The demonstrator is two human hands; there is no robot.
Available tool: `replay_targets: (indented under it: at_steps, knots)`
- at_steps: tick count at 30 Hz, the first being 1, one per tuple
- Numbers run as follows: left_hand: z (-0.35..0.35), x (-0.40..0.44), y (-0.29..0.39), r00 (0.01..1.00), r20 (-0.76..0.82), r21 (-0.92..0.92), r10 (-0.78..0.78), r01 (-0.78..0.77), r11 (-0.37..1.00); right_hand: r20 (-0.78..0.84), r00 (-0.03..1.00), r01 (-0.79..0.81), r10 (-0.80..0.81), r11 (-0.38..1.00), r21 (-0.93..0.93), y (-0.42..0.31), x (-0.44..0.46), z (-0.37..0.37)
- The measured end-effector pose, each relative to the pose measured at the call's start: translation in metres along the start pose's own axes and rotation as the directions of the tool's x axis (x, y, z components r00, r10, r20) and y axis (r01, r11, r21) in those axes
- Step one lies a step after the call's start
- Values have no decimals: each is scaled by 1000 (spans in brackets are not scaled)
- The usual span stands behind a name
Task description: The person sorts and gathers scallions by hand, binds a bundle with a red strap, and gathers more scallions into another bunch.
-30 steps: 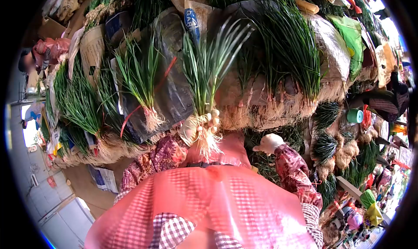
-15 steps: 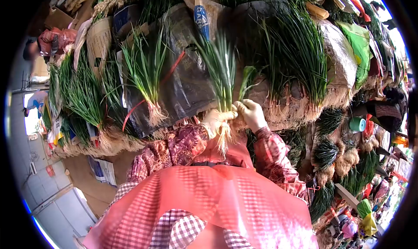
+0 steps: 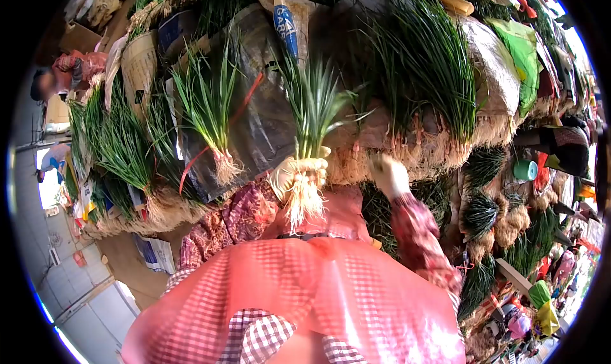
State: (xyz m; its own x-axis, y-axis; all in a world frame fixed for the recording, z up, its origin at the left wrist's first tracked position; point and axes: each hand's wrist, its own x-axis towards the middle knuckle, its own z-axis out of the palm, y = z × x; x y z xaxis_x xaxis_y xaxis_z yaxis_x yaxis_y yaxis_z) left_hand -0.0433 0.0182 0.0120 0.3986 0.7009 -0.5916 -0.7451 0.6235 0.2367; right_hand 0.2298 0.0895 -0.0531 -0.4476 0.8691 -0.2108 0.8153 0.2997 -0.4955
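Note:
My left hand (image 3: 294,175), in a pale glove, is closed round a bunch of green onions (image 3: 312,112). Its green leaves point up, away from me, and the pale roots hang below my fingers. To the right, my gloved right hand (image 3: 389,175) is apart from the bunch, near the roots of the green onion pile (image 3: 439,77). Motion blurs its fingers, so I cannot make out whether they hold anything. Left of my left hand, a smaller bunch of green onions (image 3: 219,116) lies on dark plastic sheeting (image 3: 254,109) beside a red strip (image 3: 247,99).
More green onions (image 3: 118,141) lie at the left. A white sack (image 3: 490,77) and a green bag (image 3: 519,62) rest at the upper right. Tied bunches (image 3: 478,214) and a teal container (image 3: 525,170) are at the right. Another person (image 3: 79,68) is at the far left.
My left hand has moved left and slightly down with the bunch, which looks fuller. The small sprig at my right hand is now with the bunch. My right hand has moved right, away from it.

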Motion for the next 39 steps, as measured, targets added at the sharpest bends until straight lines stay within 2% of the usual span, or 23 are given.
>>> replay_targets:
  at_steps: [3, 4, 5, 6, 9, 11, 12, 15, 16, 17, 19, 20, 21, 26, 27, 28, 30, 31, 32, 35, 36, 37, 39]
  knots:
    - [19, -4, 6, 995, 9, 40, 96, -96, 995, -178, 977, -117, 117, 993, 12, -17, 86, 25]
    - [21, -4, 8, 992, -11, 79, 126, -125, 989, 25, 945, -314, 326, 884, 346, -33, 97, 13]
    - [24, -3, 10, 988, -28, 120, 155, -151, 981, 283, 855, -513, 435, 626, 587, -47, 102, 0]
    - [27, -1, 13, 979, -94, 240, 181, -154, 958, 314, 865, -489, 391, 519, 701, -43, 100, 9]
    - [7, 13, -3, 981, -155, 133, 118, -98, 986, 381, 859, -507, 342, 460, 729, -67, 62, -8]
    - [16, 18, -15, 932, -310, 329, 186, -78, 941, 175, 963, -267, 207, 623, 735, -71, 41, 12]
    - [24, 16, -18, 937, -319, 253, 140, -58, 966, 308, 929, -369, 204, 555, 745, -82, 34, 3]
    - [29, 12, -23, 951, -290, 68, 106, -90, 994, 462, 838, -469, 290, -51, 882, -108, 25, -19]
    - [29, 6, -24, 977, -191, 0, 100, -102, 995, 403, 910, -408, 101, 42, 912, -79, 24, 5]
    - [27, 0, -23, 991, -90, -69, 95, -101, 993, 492, 867, -493, -74, -255, 832, -71, 27, 25]
    - [-8, 13, -27, 991, 134, -106, -14, 28, 994, 474, 849, -528, -233, -373, 763, -91, 27, 9]
    - [6, 8, -29, 999, 36, -194, 34, -26, 981, 451, 878, -478, -158, -316, 820, -100, 30, 3]
    - [22, 3, -31, 995, -65, -272, 72, -87, 958, 436, 886, -460, -156, -404, 790, -103, 31, 0]
    - [-1, 13, -40, 997, 66, -360, 37, -10, 933, 464, 884, -444, -55, -411, 796, -109, 26, -13]
    - [-1, 15, -40, 997, 67, -360, 50, -23, 933, 357, 926, -350, 122, -76, 934, -108, 26, -14]
    - [7, 11, -36, 992, -125, -260, 29, -61, 964, 184, 953, -250, 241, 286, 925, -108, 28, -12]
    - [-3, 8, -36, 999, 12, -198, 51, -48, 979, -231, 946, -62, 227, 828, 558, -94, 31, -8]
    - [-6, 7, -34, 995, 84, -162, 60, -46, 986, -283, 903, -32, 323, 709, 705, -58, 39, 11]
    - [0, 1, -33, 995, -79, -56, 63, -68, 996, -153, 928, -104, 339, 631, 769, -44, 37, 1]
    - [2, -6, -31, 988, -144, 5, 49, -49, 999, 284, 926, -367, 250, 411, 835, -76, 16, -49]
    - [3, -6, -31, 978, -205, 83, 43, -27, 996, 309, 928, -367, 208, 371, 853, -77, 16, -40]
    - [6, -5, -32, 969, -238, 181, 57, -13, 983, 172, 975, -221, 142, 512, 830, -81, 18, -35]
    - [9, -2, -29, 948, -300, 373, 108, 12, 928, 133, 990, -132, 38, 537, 833, -98, 28, -36]
